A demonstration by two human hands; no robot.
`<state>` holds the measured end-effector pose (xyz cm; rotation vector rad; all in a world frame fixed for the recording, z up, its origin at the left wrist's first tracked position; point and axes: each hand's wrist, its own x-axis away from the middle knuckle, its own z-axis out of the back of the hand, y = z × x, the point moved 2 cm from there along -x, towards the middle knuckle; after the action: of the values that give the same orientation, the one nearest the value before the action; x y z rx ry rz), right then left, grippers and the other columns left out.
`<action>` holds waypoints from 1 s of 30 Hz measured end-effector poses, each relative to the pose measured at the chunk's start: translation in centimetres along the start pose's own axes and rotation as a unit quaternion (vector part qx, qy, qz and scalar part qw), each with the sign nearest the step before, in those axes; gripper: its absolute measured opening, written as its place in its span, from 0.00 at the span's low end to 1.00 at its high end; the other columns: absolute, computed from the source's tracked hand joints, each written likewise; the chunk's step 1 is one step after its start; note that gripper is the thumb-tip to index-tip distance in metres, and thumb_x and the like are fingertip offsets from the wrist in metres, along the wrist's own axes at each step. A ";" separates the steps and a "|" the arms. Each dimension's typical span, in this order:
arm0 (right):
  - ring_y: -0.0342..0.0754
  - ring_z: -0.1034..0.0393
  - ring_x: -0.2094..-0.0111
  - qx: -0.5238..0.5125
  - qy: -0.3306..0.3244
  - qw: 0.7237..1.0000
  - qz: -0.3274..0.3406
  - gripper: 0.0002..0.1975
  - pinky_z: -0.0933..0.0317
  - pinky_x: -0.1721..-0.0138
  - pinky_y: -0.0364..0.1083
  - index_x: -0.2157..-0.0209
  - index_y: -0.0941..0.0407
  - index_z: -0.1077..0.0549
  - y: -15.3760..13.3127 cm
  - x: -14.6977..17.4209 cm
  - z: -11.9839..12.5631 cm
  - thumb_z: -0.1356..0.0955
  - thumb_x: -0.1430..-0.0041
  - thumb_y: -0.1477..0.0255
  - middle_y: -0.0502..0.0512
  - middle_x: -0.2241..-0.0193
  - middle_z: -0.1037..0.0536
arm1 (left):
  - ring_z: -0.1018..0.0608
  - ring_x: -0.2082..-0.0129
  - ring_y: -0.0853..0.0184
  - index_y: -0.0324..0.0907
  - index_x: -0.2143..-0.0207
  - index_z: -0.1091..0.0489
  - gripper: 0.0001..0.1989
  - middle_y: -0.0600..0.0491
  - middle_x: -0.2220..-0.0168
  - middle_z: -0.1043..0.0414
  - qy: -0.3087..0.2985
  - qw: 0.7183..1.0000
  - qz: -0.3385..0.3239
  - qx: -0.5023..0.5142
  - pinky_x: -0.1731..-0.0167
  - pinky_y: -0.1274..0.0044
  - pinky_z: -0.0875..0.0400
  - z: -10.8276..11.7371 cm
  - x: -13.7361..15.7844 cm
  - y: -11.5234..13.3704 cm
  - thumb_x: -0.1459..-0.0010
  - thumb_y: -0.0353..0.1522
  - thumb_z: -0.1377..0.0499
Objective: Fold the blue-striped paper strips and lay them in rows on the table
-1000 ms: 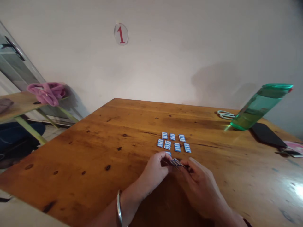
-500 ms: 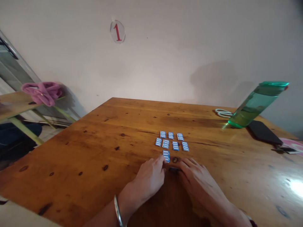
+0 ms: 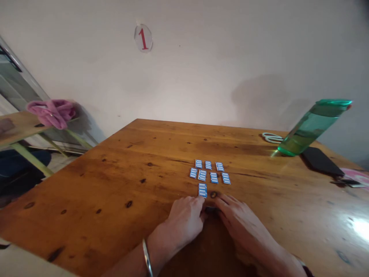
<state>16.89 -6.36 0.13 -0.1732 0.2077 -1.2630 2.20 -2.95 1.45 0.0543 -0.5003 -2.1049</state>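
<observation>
On the wooden table, my left hand (image 3: pixel 186 216) has its fingers curled down, with the fingertips just below the nearest blue-and-white striped piece (image 3: pixel 202 190). Facing it from the right, my right hand (image 3: pixel 239 215) has its fingers bent together at the end of a small dark flat piece (image 3: pixel 211 209). This dark piece lies between the two hands, its ends partly hidden by my fingers. Whatever the left fingertips may pinch is out of sight. Beyond the hands, several similar small striped pieces (image 3: pixel 213 177) lie flat in two uneven rows.
A tilted green bottle (image 3: pixel 313 129) stands on the right near a black flat case (image 3: pixel 322 161). Behind it lies a coiled white cable (image 3: pixel 271 137). At far left, a pink cloth (image 3: pixel 53 113) rests on another table (image 3: pixel 17 132). The wall bears a number sign (image 3: pixel 143 38).
My left hand has shifted slightly right and nearer to me, away from the nearest striped piece and closer to the dark piece. The right hand has barely moved left.
</observation>
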 end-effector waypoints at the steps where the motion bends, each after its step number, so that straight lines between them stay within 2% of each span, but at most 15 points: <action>1: 0.49 0.32 0.62 -0.001 -0.008 1.000 0.001 0.16 0.40 0.61 0.47 0.64 0.55 0.30 0.0 0.0 0.0 0.42 0.48 0.84 0.55 0.66 0.27 | 0.24 0.66 0.60 0.43 0.64 0.31 0.09 0.49 0.67 0.25 -0.003 1.000 0.000 -0.004 0.67 0.72 0.34 -0.1 0.0 0.1 0.47 0.32 0.49; 6: 0.49 0.33 0.62 0.000 -0.012 1.000 0.007 0.16 0.40 0.61 0.47 0.63 0.55 0.31 0.2 0.0 -0.1 0.42 0.47 0.84 0.55 0.65 0.27 | 0.24 0.65 0.59 0.43 0.62 0.32 0.10 0.48 0.66 0.25 -0.005 1.000 0.002 -0.007 0.67 0.71 0.33 -0.4 -0.2 0.3 0.47 0.32 0.49; 21: 0.49 0.33 0.62 -0.001 -0.003 1.000 0.015 0.17 0.39 0.61 0.48 0.63 0.54 0.31 0.0 0.1 0.0 0.43 0.49 0.85 0.55 0.66 0.27 | 0.24 0.67 0.56 0.42 0.66 0.32 0.07 0.48 0.68 0.25 0.006 1.000 -0.021 0.011 0.69 0.69 0.33 -0.4 -0.2 0.3 0.48 0.32 0.46; 26: 0.49 0.32 0.61 -0.011 0.000 1.000 0.011 0.17 0.39 0.61 0.47 0.63 0.54 0.30 0.1 0.0 0.1 0.43 0.47 0.84 0.56 0.65 0.27 | 0.25 0.68 0.62 0.43 0.67 0.33 0.06 0.52 0.69 0.27 0.033 0.996 -0.012 0.076 0.68 0.73 0.34 -0.1 -0.5 -0.3 0.49 0.29 0.46; 30: 0.50 0.33 0.59 -0.015 -0.002 1.000 0.013 0.17 0.39 0.60 0.48 0.62 0.54 0.31 0.0 -0.1 0.0 0.43 0.48 0.84 0.56 0.63 0.26 | 0.27 0.64 0.64 0.43 0.66 0.34 0.07 0.52 0.64 0.28 0.048 0.992 -0.045 0.112 0.64 0.74 0.34 -0.3 -0.8 -0.1 0.50 0.26 0.46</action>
<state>16.90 -6.25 0.14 -0.1992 0.2250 -1.2330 2.64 -2.39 1.03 0.3113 -0.6852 -2.1125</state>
